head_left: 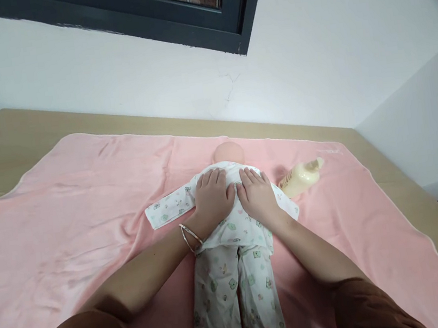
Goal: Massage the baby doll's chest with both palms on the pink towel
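A baby doll (228, 153) lies on a pink blanket, its bald head pointing toward the wall and no face showing. It wears a white long-sleeved top (238, 226) and matching trousers (216, 299), both with small printed figures. Flat on the upper left of the top rests my left hand (213, 197), fingers stretched out, a bangle on the wrist. My right hand (258, 194) lies flat on the upper right, its thumb close to the left one. Just right of the doll, a pale yellow pump bottle (301, 177) lies on its side.
The pink blanket (87, 203) is wrinkled on the left and covers most of a wooden table (36, 123). Behind the table rises a white wall (176, 83) with a dark-framed window (167, 17). The table's right edge runs near another wall (424, 131).
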`<action>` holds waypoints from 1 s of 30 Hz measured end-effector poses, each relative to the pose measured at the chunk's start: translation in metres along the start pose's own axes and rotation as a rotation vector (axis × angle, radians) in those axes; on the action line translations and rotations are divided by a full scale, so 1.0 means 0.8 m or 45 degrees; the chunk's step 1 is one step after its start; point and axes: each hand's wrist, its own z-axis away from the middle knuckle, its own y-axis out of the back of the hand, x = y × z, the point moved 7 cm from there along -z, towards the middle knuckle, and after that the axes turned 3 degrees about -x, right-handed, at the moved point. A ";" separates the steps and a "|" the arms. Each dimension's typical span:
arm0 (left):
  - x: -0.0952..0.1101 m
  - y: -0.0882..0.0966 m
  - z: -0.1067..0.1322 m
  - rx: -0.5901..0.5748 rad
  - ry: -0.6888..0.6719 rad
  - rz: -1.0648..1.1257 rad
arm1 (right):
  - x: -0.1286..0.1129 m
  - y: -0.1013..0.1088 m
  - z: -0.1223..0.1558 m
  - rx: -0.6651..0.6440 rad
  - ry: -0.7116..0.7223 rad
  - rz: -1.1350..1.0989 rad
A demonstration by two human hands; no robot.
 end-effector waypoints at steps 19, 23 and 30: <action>0.002 0.003 0.000 -0.008 0.006 -0.006 | 0.001 -0.002 0.000 0.051 0.041 -0.006; 0.002 0.004 -0.001 -0.009 0.007 -0.008 | 0.000 -0.004 -0.001 0.052 0.049 -0.011; -0.012 -0.008 -0.002 0.047 0.040 0.190 | 0.002 0.016 0.000 -0.030 0.129 -0.194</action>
